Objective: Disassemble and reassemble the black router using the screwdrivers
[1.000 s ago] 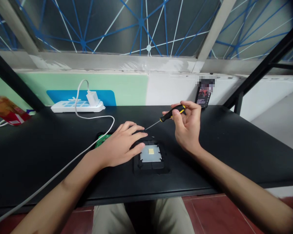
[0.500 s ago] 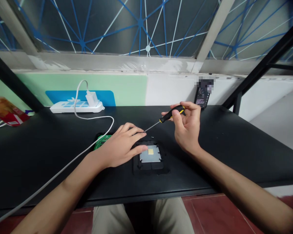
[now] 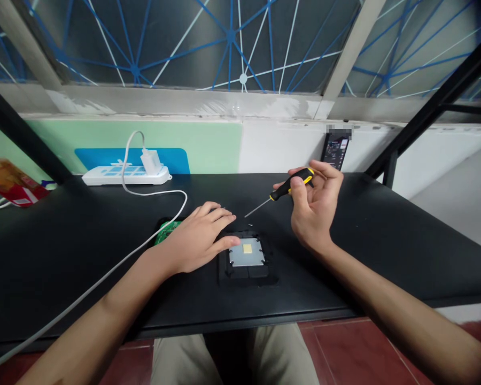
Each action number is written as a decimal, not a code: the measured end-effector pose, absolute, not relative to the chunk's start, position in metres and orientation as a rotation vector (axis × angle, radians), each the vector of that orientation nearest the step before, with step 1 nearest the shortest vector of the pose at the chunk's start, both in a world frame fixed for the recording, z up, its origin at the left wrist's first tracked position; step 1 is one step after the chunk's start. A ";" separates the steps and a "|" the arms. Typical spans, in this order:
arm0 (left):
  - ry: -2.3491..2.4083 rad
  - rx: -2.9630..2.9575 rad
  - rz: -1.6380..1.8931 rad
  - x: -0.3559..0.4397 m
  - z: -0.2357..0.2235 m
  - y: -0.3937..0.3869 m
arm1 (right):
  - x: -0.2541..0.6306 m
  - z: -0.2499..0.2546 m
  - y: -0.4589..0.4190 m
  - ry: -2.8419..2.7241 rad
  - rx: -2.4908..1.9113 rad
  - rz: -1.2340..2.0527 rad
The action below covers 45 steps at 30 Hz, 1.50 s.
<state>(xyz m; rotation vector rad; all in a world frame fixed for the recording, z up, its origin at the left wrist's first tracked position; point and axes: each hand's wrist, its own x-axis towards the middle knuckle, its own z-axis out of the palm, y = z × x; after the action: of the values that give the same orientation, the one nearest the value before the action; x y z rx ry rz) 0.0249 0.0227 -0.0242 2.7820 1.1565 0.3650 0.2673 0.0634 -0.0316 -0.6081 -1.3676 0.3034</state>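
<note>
A black square device [image 3: 247,259] with a silver plate and a small yellow pad lies near the front of the black desk [image 3: 84,251]. My left hand [image 3: 198,238] rests flat beside it, fingers spread, thumb touching its left edge. My right hand [image 3: 315,206] is closed on a black-and-yellow screwdriver [image 3: 282,191], held in the air with its thin tip pointing down-left, a little above the device's far side. A green circuit board [image 3: 166,230] peeks out from under my left wrist.
A white power strip [image 3: 124,174] with a charger stands at the back left; its white cable [image 3: 104,275] runs across the desk past my left arm. A phone [image 3: 334,149] leans on the back wall. An orange packet [image 3: 10,182] lies far left.
My right hand has drawn the screwdriver up and to the right, away from my left fingertips. My left hand has stayed in place by the device.
</note>
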 end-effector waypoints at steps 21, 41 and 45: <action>1.059 2.766 0.234 0.026 -0.011 0.008 | 0.256 -0.032 0.051 -1.412 -0.533 0.395; 1.015 2.795 0.303 0.043 -0.018 0.005 | 0.241 -0.035 0.037 -1.494 -0.427 0.499; 1.018 2.795 0.310 0.044 -0.019 0.006 | 0.241 -0.036 0.037 -1.497 -0.431 0.486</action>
<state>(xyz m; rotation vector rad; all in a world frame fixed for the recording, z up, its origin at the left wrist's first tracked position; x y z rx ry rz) 0.0435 0.0055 -0.0192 2.7954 1.0184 0.3099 0.2407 0.0371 -0.0355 -0.4306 -1.4975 0.4860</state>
